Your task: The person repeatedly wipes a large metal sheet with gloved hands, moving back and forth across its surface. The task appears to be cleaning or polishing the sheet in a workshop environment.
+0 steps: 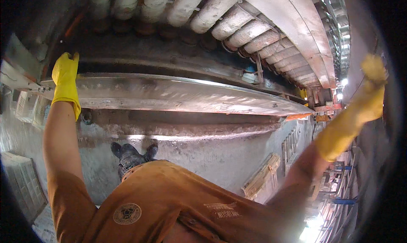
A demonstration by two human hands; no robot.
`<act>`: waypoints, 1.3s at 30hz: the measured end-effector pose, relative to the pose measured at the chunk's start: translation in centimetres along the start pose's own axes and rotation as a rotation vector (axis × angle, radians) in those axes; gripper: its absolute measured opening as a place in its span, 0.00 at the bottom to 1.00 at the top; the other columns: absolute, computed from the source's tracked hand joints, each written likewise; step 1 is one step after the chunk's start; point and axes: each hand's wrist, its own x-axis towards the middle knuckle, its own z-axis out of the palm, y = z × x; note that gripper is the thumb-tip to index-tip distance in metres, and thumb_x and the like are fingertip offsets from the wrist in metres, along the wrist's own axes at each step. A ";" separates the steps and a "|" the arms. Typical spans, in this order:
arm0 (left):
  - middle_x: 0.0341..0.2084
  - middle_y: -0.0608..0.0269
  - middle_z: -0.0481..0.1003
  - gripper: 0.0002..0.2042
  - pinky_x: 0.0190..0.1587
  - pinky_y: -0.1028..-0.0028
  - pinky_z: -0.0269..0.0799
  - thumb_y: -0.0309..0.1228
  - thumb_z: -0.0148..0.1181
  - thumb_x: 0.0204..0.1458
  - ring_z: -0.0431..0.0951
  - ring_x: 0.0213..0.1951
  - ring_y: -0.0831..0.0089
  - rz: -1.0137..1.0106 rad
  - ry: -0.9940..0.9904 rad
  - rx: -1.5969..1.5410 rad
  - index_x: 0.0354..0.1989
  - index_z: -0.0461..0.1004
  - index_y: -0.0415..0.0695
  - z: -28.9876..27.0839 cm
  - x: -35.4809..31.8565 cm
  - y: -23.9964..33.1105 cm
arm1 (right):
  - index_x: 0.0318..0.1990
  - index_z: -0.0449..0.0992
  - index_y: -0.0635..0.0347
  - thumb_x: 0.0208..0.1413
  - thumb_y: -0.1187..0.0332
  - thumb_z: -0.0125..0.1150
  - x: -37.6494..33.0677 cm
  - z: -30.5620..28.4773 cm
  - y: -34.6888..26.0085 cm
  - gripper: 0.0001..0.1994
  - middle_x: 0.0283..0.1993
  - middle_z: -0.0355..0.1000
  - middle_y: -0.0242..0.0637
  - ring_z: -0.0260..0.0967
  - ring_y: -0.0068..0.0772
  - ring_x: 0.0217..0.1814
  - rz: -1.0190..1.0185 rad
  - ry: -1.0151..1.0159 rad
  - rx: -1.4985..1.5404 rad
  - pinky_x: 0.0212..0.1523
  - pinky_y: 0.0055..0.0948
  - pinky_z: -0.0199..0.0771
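Note:
My left hand (65, 73), in a yellow rubber glove, is at the left end of a long metal ledge (169, 94), its wrist over the ledge and its fingers by the dark recess (140, 52) behind. Those fingers look curled; whatever they hold, if anything, is hidden. My right hand (372, 80), gloved in yellow too, is stretched out far to the right and raised. Motion smears its fingers, so its grip cannot be read. A thin dark line shows near that hand; I cannot make out whether it touches.
A row of dusty pale rollers (220, 12) curves above the recess, beside a broad metal rail (296, 27). Below the ledge lies a grey floor (199, 162), where my dark shoes stand. Pale crates (21, 179) sit at left, a wooden pallet (263, 175) at right.

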 end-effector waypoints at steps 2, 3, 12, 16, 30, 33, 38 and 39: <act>0.53 0.54 0.82 0.27 0.55 0.54 0.76 0.59 0.55 0.61 0.80 0.55 0.50 0.008 0.016 0.009 0.53 0.81 0.49 0.8 1.2 0.6 | 0.50 0.83 0.70 0.72 0.55 0.42 -7.5 5.8 6.2 0.27 0.49 0.83 0.51 0.81 0.41 0.48 -0.068 0.176 -0.263 0.57 0.41 0.79; 0.53 0.54 0.82 0.27 0.55 0.54 0.76 0.59 0.54 0.61 0.80 0.56 0.50 -0.005 0.024 0.029 0.53 0.81 0.49 0.6 1.2 0.1 | 0.52 0.81 0.75 0.72 0.56 0.44 -11.5 9.9 11.3 0.26 0.51 0.82 0.55 0.82 0.45 0.49 0.208 0.212 0.060 0.61 0.46 0.78; 0.49 0.50 0.83 0.28 0.56 0.55 0.76 0.60 0.55 0.61 0.82 0.53 0.48 0.010 -0.046 0.049 0.53 0.83 0.49 0.4 2.6 1.1 | 0.53 0.82 0.52 0.64 0.38 0.55 -29.1 28.2 26.2 0.28 0.52 0.83 0.44 0.79 0.43 0.58 1.181 -0.323 -0.722 0.56 0.41 0.76; 0.53 0.49 0.82 0.31 0.57 0.55 0.75 0.62 0.54 0.61 0.81 0.56 0.49 0.054 -0.076 0.088 0.57 0.81 0.48 2.3 3.5 -0.8 | 0.52 0.83 0.49 0.63 0.39 0.52 -29.3 28.3 27.9 0.27 0.52 0.83 0.43 0.81 0.49 0.53 1.330 -0.231 -0.546 0.55 0.42 0.76; 0.54 0.45 0.81 0.33 0.58 0.55 0.74 0.63 0.55 0.60 0.80 0.57 0.47 0.063 -0.045 0.016 0.56 0.80 0.45 3.7 3.9 -2.4 | 0.56 0.81 0.51 0.63 0.40 0.51 -29.8 28.4 26.6 0.28 0.57 0.80 0.45 0.78 0.53 0.59 1.295 -0.319 -0.661 0.59 0.46 0.74; 0.53 0.47 0.81 0.31 0.57 0.56 0.75 0.61 0.56 0.61 0.81 0.56 0.48 0.057 -0.040 -0.028 0.55 0.81 0.46 3.7 3.6 -2.2 | 0.57 0.81 0.51 0.64 0.40 0.51 -29.8 28.4 26.6 0.29 0.57 0.81 0.45 0.79 0.53 0.57 1.307 -0.337 -0.642 0.58 0.45 0.74; 0.51 0.51 0.83 0.27 0.52 0.58 0.77 0.58 0.58 0.62 0.83 0.53 0.51 0.040 -0.059 0.003 0.54 0.81 0.47 3.3 3.6 -1.7 | 0.57 0.81 0.51 0.65 0.40 0.49 -29.6 28.3 26.9 0.29 0.55 0.81 0.45 0.80 0.53 0.54 1.324 -0.390 -0.616 0.56 0.45 0.75; 0.50 0.52 0.83 0.27 0.51 0.58 0.78 0.58 0.58 0.62 0.83 0.52 0.51 0.010 -0.075 -0.030 0.54 0.81 0.47 2.9 3.0 -0.7 | 0.57 0.81 0.51 0.65 0.40 0.49 -29.5 28.2 26.8 0.29 0.55 0.82 0.46 0.80 0.53 0.54 1.324 -0.386 -0.620 0.56 0.45 0.75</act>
